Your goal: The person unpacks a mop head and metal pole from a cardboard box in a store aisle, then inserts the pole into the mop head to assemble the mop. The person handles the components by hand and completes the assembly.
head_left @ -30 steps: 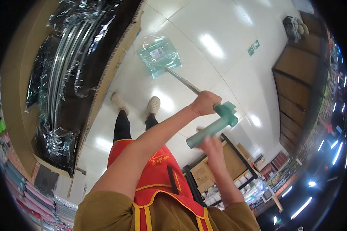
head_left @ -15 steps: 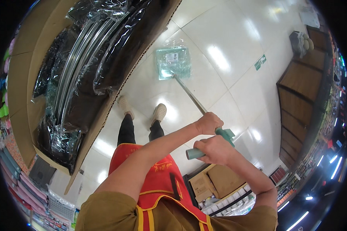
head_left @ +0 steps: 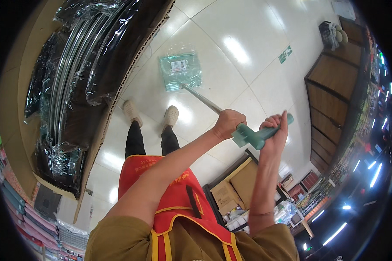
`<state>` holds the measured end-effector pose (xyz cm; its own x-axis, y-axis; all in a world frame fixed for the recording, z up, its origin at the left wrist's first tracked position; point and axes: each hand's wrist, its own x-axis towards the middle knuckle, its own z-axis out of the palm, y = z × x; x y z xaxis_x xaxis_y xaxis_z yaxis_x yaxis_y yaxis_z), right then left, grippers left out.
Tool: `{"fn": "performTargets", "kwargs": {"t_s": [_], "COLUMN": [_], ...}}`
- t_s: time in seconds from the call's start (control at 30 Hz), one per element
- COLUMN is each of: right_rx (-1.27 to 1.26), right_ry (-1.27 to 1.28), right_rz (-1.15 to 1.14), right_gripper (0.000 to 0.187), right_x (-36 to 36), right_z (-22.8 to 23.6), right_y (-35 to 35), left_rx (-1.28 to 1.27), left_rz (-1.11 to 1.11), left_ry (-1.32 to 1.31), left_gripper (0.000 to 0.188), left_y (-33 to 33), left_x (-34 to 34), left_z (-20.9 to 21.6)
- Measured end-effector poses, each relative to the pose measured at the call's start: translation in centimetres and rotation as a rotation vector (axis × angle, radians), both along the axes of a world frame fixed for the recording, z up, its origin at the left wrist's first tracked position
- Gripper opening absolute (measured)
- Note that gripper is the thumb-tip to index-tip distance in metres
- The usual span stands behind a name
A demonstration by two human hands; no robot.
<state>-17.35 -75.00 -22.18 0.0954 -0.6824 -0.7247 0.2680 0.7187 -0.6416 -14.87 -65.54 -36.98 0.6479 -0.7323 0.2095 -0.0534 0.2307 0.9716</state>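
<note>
A metal pole [head_left: 204, 101] slants down from my hands to the floor. A flat, pale green square piece [head_left: 179, 76], in clear plastic with a label, lies at its lower end; how they join is not clear. My left hand [head_left: 229, 124] is closed around the pole's upper part, just below its green handle fitting. My right hand [head_left: 274, 128] wraps the green crosswise handle [head_left: 256, 140], its far end sticking out past my fingers. The handle and a flat tab beside it look slightly blurred.
A large cardboard box [head_left: 104, 130] with plastic-wrapped dark and metal parts stands along my left. An open box [head_left: 244, 185] sits near my right side. Brown wooden panels [head_left: 329, 102] line the right, with a dark basket [head_left: 329, 35] beyond. My shoes [head_left: 170, 116] stand on pale tiles.
My right hand has turned the crosswise handle: its free end pointed left and now points up and right. My left hand keeps its hold on the pole. The whole view has shifted somewhat.
</note>
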Motion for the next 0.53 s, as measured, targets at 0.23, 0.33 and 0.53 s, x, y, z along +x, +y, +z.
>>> {"fn": "performTargets", "kwargs": {"t_s": [0.23,0.33,0.53], "right_rx": [-0.117,-0.595,-1.413], "right_ry": [0.426,1.048,0.822], "right_rz": [0.289,1.085,2.119], "right_gripper": [0.029,0.028,0.056], "right_x": [-4.3,-9.2,-3.7], "right_z": [1.3,4.1,6.2], "right_y": [3.2,1.1,-0.3], "left_rx": [-0.005,0.001,-0.002], "left_rz": [-0.187,-0.229,-0.237], "left_ry": [-0.025,-0.043,-0.047], "left_gripper": [0.014,0.014,0.013], "left_y": [2.1,2.7,3.3], "left_x": [-1.1,-0.3,0.0], "left_z": [-0.7,-0.5,-0.8]}}
